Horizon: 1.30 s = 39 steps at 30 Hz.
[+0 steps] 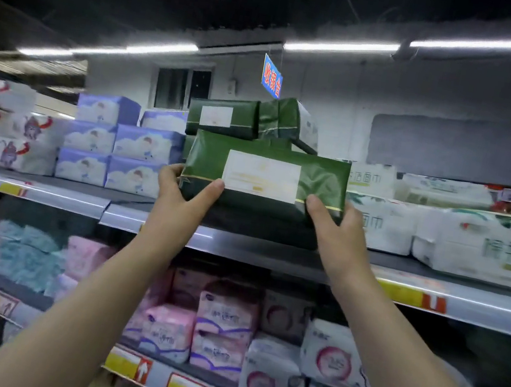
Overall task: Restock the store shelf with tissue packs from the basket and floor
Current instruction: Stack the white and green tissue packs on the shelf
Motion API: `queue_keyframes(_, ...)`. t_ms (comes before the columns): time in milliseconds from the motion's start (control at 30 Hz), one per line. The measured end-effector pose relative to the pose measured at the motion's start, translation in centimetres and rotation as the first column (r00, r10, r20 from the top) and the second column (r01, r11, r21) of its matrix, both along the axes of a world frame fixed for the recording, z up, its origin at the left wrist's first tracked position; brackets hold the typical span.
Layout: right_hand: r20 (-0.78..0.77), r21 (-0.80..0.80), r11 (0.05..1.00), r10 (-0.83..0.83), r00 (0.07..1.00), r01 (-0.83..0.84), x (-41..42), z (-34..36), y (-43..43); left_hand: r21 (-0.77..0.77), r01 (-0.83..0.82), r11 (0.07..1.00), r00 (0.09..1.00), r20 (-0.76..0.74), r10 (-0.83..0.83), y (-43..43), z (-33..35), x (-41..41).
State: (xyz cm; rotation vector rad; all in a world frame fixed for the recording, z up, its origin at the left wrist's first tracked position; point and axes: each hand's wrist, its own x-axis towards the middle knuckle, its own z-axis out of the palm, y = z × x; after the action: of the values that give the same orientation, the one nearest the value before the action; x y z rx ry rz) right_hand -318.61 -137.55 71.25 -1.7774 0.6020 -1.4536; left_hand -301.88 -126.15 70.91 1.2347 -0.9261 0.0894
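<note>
A dark green tissue pack (266,174) with a white label is held up at the top shelf (270,254), just above its front edge. My left hand (180,195) grips its lower left corner, thumb on the front. My right hand (330,227) grips its lower right corner the same way. Behind and above it lie more green packs (223,117), stacked on the same shelf. Neither the basket nor the floor is in view.
Purple-and-white packs (119,142) stand left of the green stack. White packs (483,247) lie to the right. The lower shelves (147,375) hold pink, blue and white packs. A blue hanging sign (272,76) hangs above the stack.
</note>
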Motion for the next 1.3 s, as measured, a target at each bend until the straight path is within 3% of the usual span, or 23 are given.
queue_keyframes(267,-0.099,-0.006,1.0,-0.021,0.995,0.02,14.4,2.8,-0.9,0.092,0.037,0.995,0.995,0.093,-0.046,-0.8,2.1,16.4)
queue_keyframes(400,-0.256,-0.034,0.992,-0.128,0.958,0.123,18.4,2.7,-2.8,0.219,-0.005,0.976,0.982,0.185,-0.036,-2.9,2.2,21.7)
queue_keyframes(533,-0.475,-0.098,0.979,-0.202,0.856,0.177,21.3,3.1,-4.3,0.369,-0.093,0.925,0.96,0.28,-0.015,-5.4,1.8,25.7)
queue_keyframes(733,-0.544,-0.148,0.951,-0.307,0.781,0.271,24.0,4.2,-5.7,0.363,-0.159,0.918,0.936,0.35,0.023,-7.4,1.8,28.0)
queue_keyframes(900,-0.63,-0.2,0.934,-0.355,0.691,0.297,25.9,4.5,-7.0,0.56,-0.124,0.819,0.917,0.38,-0.121,-8.8,2.5,29.5)
queue_keyframes(1200,-0.649,-0.222,0.903,-0.419,0.635,0.368,26.5,4.3,-7.5,0.623,-0.178,0.761,0.908,0.403,-0.118,-9.1,2.7,29.8)
queue_keyframes(1300,-0.588,-0.304,0.863,-0.504,0.633,0.404,26.4,4.3,-6.2,0.62,-0.273,0.736,0.879,0.471,-0.07,-8.3,3.3,29.2)
